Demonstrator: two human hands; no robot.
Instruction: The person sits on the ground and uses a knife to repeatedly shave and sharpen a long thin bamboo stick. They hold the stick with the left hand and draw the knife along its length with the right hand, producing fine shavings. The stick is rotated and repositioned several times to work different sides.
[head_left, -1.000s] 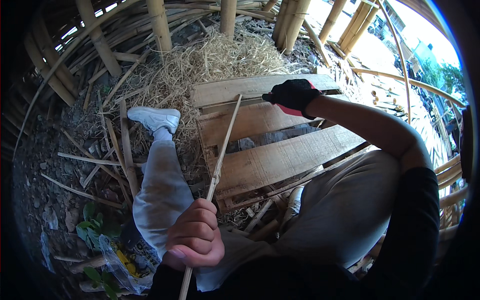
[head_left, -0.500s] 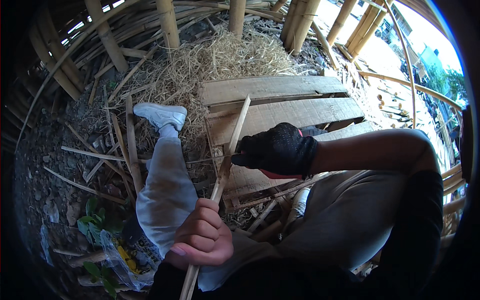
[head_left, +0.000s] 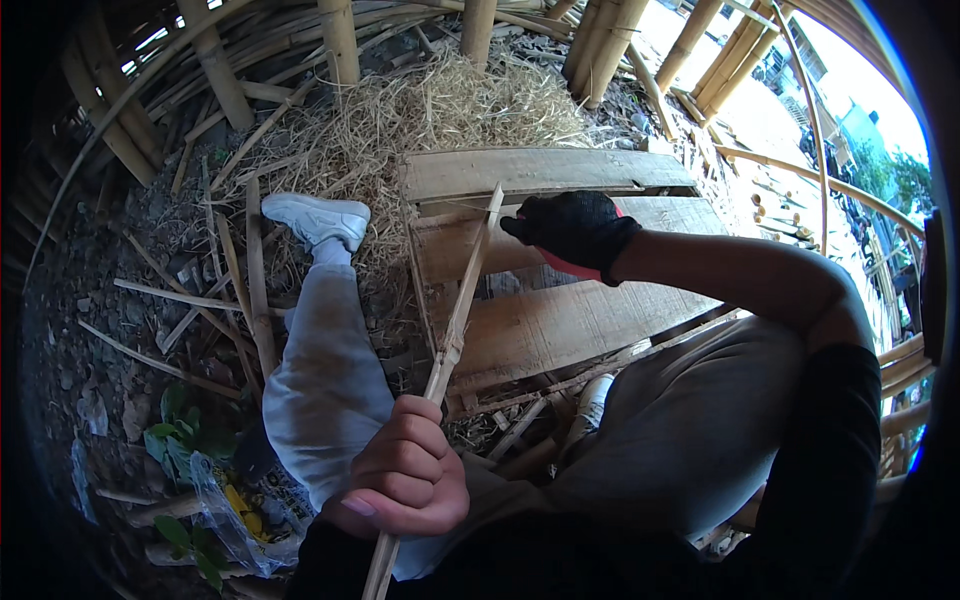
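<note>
My left hand (head_left: 408,470), bare, is wrapped around the lower part of a long split bamboo strip (head_left: 459,325). The strip slants up and away, narrowing to a pointed far end above the slatted wooden platform (head_left: 570,325). My right hand (head_left: 575,235), in a black and red glove, is closed beside the strip's upper part. It grips what looks like a knife (head_left: 507,211), its thin blade nearly edge-on across the strip. The handle is hidden in the glove.
Dry straw shavings (head_left: 440,115) lie beyond the platform. My left leg (head_left: 330,390) stretches forward, with loose bamboo strips (head_left: 258,280) beside it. Upright bamboo poles (head_left: 338,45) stand at the back. A clear plastic bag (head_left: 235,510) sits at lower left near green leaves.
My right hand has moved up and away along the strip, from its middle to near its pointed end. My left hand keeps its hold in about the same place.
</note>
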